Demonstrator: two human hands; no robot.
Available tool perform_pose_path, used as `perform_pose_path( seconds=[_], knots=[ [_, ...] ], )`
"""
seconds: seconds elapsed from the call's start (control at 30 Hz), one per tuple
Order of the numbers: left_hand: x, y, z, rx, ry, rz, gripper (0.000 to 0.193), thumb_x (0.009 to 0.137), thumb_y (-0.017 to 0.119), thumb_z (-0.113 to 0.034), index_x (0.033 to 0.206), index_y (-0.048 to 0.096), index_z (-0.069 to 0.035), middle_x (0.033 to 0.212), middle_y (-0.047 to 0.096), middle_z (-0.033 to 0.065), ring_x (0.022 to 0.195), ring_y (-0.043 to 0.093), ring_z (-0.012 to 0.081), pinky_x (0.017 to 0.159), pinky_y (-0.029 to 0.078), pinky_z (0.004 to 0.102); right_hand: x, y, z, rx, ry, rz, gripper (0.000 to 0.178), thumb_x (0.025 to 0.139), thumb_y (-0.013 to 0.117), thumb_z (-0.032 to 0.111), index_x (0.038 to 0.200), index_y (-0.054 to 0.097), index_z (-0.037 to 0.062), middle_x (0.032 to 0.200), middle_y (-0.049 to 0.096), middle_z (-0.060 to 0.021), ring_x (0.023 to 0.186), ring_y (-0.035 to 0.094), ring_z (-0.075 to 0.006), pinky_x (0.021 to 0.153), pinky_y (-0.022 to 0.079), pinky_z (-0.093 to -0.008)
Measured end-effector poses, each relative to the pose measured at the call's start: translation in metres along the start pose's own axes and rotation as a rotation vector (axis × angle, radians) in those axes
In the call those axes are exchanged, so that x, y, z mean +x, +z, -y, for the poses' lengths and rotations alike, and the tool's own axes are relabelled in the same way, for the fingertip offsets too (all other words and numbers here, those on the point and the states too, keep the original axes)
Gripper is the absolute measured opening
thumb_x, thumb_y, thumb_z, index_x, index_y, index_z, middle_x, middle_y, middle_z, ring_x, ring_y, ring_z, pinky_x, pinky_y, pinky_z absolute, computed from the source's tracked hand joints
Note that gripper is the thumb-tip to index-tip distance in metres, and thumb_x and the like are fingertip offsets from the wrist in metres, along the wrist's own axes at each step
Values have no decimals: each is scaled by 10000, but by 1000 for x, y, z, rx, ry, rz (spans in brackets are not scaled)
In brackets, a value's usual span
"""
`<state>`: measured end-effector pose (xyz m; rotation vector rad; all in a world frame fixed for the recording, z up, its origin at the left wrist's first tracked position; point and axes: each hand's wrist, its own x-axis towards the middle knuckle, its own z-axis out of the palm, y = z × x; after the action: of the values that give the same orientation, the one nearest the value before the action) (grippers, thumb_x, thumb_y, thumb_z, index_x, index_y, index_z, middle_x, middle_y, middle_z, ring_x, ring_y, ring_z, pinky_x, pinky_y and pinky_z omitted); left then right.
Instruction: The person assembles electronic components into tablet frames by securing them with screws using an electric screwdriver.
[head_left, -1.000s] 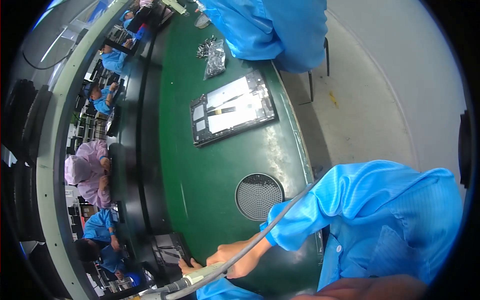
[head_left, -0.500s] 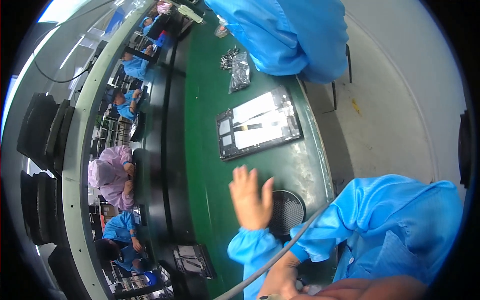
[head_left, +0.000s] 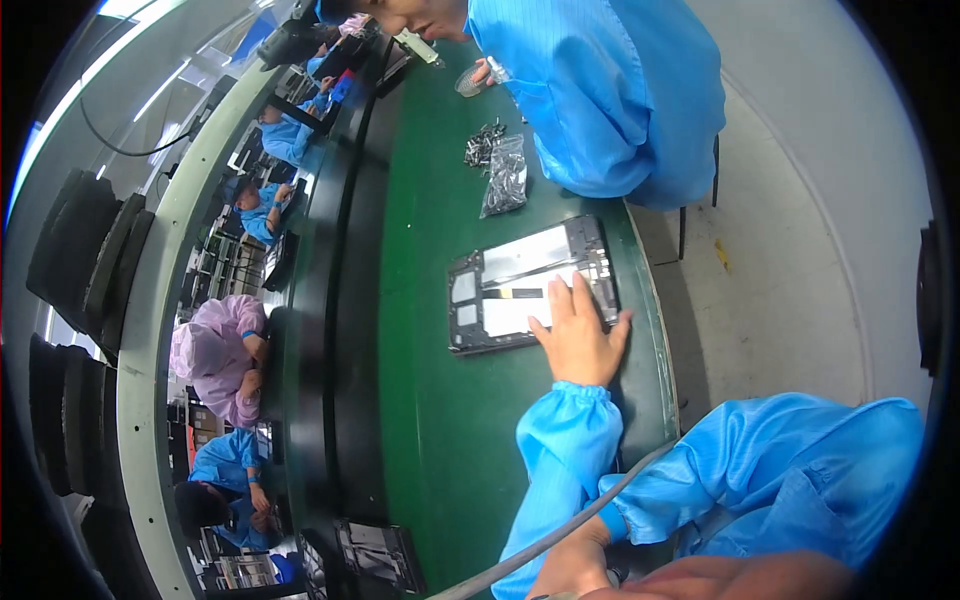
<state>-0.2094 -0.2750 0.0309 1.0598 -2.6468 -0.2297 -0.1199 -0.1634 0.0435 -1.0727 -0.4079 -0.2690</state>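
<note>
Left hand (head_left: 578, 338) lies open and flat on the opened tablet chassis (head_left: 528, 285), mid-frame on the green worktop (head_left: 440, 440), apparently steadying it; right hand (head_left: 572, 570), bottom edge, grips a cabled tool (head_left: 560, 535).

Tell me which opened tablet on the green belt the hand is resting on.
The left hand rests on the upper open tablet, which shows a silver inner plate; the other tablet lies untouched at the belt's lower end.
</note>
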Motion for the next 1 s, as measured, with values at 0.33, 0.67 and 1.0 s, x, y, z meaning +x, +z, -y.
perform_pose_path(
  seconds=[0.33, 0.67, 1.0],
  knots=[
    [-28, -59, 114, 461, -20, -400, 630, 563, 626, 0, 1182, 512, -14, 1191, 537, 210, 1043, 557, 346, 864, 446, 438, -7, -2, 19, 188, -40, 94, 489, 638, 721, -11, 1046, 460, -73, 615, 539, -95, 419, 545, -162, 327, 439, -267],
    [-270, -135, 148, 310, -366, -524, 421, 570, 550, 36, 981, 632, 1, 902, 647, 206, 806, 633, 375, 784, 504, 363, 13, 3, 25, 261, 5, 166, 642, 641, 737, -3, 1191, 409, -59, 667, 544, -115, 487, 582, -192, 341, 462, -287],
    [-392, -101, -28, 436, -583, -191, 559, 617, 707, -151, 1139, 567, -9, 1171, 567, 183, 1141, 512, 357, 977, 332, 510, 2, -11, 44, -46, -68, -123, 686, 645, 740, -61, 1251, 425, 4, 1162, 539, -188, 856, 633, -228, 682, 521, -316]
  ],
)
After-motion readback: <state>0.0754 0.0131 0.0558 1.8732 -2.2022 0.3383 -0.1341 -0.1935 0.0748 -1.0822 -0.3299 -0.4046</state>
